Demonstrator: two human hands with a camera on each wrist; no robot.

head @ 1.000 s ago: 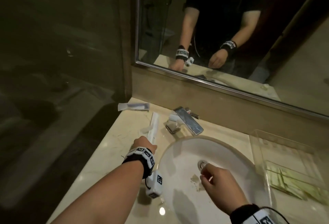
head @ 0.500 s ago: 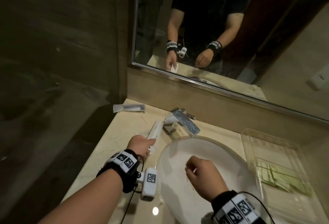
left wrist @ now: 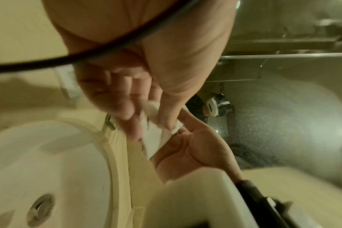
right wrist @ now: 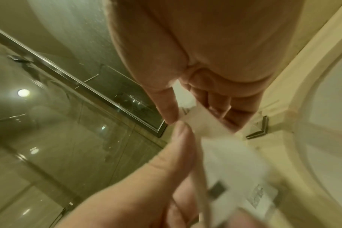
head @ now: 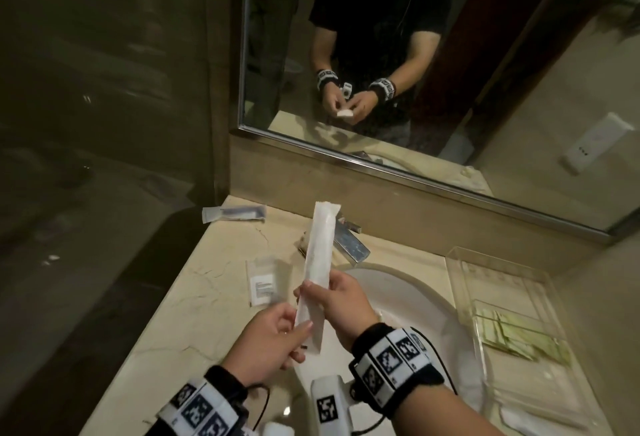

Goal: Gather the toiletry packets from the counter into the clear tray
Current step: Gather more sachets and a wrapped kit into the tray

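Both hands grasp one long white paper-wrapped packet (head: 320, 269) above the sink's edge — left hand (head: 268, 342) pinching its lower end, right hand (head: 341, 304) curled round the middle. Best release the left first, then carry it flat to the clear plastic tray (head: 464, 262) — rightward, clearing the chrome faucet (head: 349, 245).

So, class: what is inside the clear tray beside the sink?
In the clear tray, pale green packets lie in the middle and a white packet sits at the near end. Glare hides any print, and whatever lies under the green pile is covered.
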